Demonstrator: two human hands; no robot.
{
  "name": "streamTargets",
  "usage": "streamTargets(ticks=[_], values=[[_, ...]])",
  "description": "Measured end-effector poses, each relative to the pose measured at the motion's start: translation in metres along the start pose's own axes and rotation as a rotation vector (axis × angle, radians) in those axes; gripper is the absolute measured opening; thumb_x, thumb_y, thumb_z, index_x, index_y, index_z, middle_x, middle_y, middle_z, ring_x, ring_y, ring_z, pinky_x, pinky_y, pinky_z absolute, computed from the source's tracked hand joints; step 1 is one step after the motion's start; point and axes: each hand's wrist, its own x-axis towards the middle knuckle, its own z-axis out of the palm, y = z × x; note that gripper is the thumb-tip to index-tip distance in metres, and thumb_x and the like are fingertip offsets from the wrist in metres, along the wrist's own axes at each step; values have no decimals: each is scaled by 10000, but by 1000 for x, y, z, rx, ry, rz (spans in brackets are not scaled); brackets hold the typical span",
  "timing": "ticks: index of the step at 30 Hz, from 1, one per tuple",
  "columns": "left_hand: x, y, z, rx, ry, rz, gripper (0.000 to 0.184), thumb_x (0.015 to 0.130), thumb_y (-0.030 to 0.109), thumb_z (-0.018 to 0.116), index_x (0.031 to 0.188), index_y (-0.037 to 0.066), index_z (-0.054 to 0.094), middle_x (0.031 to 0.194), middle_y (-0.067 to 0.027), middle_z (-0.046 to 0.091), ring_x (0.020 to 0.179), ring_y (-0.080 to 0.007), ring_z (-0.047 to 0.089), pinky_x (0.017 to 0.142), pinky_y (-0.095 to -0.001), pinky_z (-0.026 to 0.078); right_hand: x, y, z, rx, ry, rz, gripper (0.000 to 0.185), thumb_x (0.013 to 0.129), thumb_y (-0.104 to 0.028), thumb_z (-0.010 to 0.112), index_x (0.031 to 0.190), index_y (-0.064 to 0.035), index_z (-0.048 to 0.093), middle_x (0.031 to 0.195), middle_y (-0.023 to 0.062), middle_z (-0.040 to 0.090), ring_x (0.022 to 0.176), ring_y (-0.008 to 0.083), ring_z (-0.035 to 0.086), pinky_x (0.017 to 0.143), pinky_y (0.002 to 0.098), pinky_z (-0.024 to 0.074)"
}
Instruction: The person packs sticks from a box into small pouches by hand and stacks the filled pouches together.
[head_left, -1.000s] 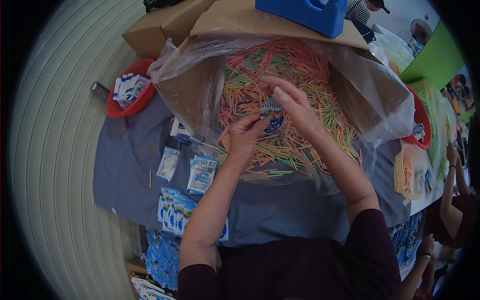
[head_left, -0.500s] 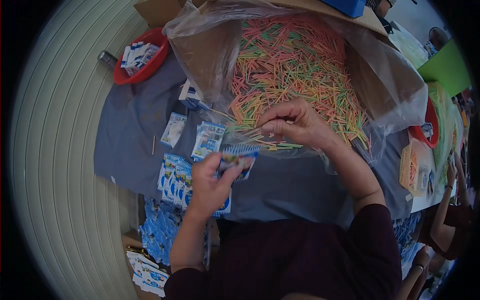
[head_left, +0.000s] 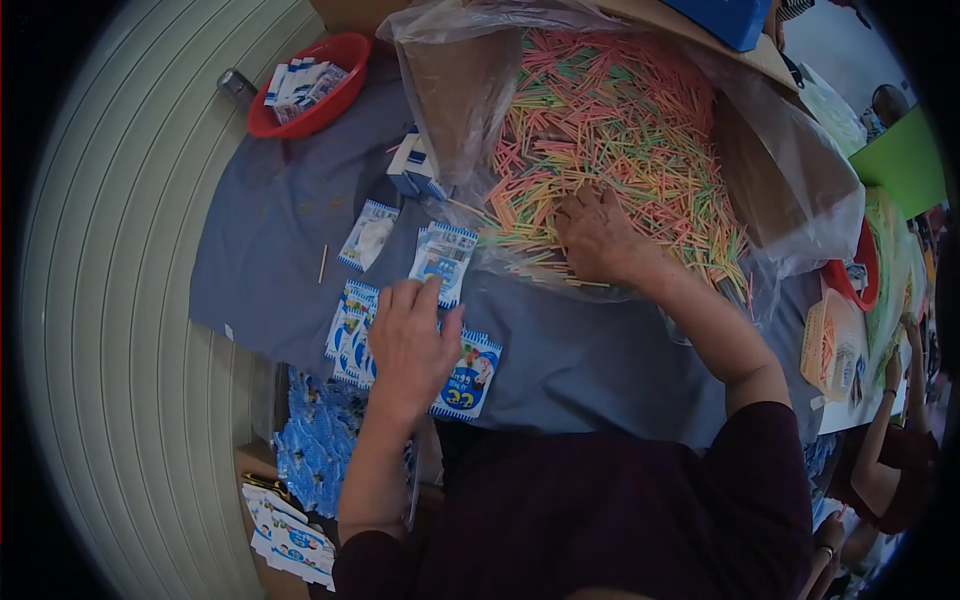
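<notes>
My left hand [head_left: 412,345] is open, its fingers stretched over the lower end of a small stack of blue-and-white packets [head_left: 450,248]. More printed packets [head_left: 352,330] lie overlapped beneath and beside it, and one packet [head_left: 468,378] shows its blue front to the right of the wrist. My right hand [head_left: 603,240] rests on the near edge of a heap of coloured thin sticks [head_left: 620,130], pink, green and yellow. Its fingers are apart and bent slightly down among the sticks; whether any stick is under them is hidden. A separate packet [head_left: 369,236] lies left of the stack.
The sticks lie in a plastic-lined cardboard box [head_left: 790,170]. A red bowl [head_left: 345,95] of small boxes stands at upper left, near a dark cylinder [head_left: 236,86]. A small carton [head_left: 412,165] sits beside the liner. A yellow basket [head_left: 822,345] and another person's arm [head_left: 880,455] are at right.
My left hand has let go of the packet it held, over the stack, and its fingers have straightened. My right hand has gone from a pinch above the near sticks into the heap, fingers spread.
</notes>
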Motion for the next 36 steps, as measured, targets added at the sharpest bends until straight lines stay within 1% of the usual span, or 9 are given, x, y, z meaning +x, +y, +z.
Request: streamTargets(ticks=[4,7,8,12,15,23,27,30,36], values=[[45,-11,29,205,-213,16,295,793,155,705,1008,-37,645,969,-182,595,920,-348,600,789,-439,511,-8,5,13,131,264,27,294,818,-89,532,1094,7,573,1006,176,619,983,350,593,873,456,484],[44,-13,40,250,-264,73,195,801,82,643,946,-49,639,995,-203,595,912,-373,609,765,-459,525,-13,42,7,554,32,284,246,881,-94,502,1107,2,503,858,152,627,861,310,635,734,446,496],[42,-11,44,246,-273,73,195,801,82,643,946,-49,639,995,-203,595,912,-373,609,765,-459,525,-20,52,12,872,317,217,163,879,-76,546,1023,-16,498,646,68,554,586,215,565,549,378,441],[40,-20,52,251,-140,105,198,700,55,686,878,-27,664,907,-181,614,866,-349,618,723,-433,534,-23,79,10,1821,384,420,134,869,-62,616,999,-66,581,587,-24,482,457,55,384,425,244,278],[40,-26,48,51,-43,111,170,737,55,668,895,-6,681,836,-165,619,797,-348,620,706,-437,514,-11,70,-4,1633,573,612,101,904,-141,629,958,-55,626,568,-35,472,431,50,369,399,249,259],[46,-34,36,-150,-140,-71,117,850,99,656,912,10,700,818,-145,616,803,-346,608,699,-448,482,1,70,14,1577,578,254,154,872,-168,703,959,-53,650,708,34,573,662,133,532,655,318,432],[42,-32,44,-40,32,81,103,844,84,650,887,6,700,823,-132,607,836,-327,592,702,-435,486,8,80,48,612,544,-192,212,872,-257,709,903,-50,675,801,109,624,871,260,577,798,400,459],[35,-25,34,56,-36,90,99,835,76,653,883,4,701,838,-137,607,840,-328,589,702,-436,489,5,70,26,1388,257,308,347,915,-363,663,930,-17,681,842,60,661,880,194,621,831,383,488],[40,-56,31,-267,-38,-2,60,815,27,690,855,-18,701,796,-109,606,692,-240,596,615,-342,481,4,73,14,1820,463,314,359,988,-346,548,873,-25,660,757,29,608,796,167,616,746,329,491]])
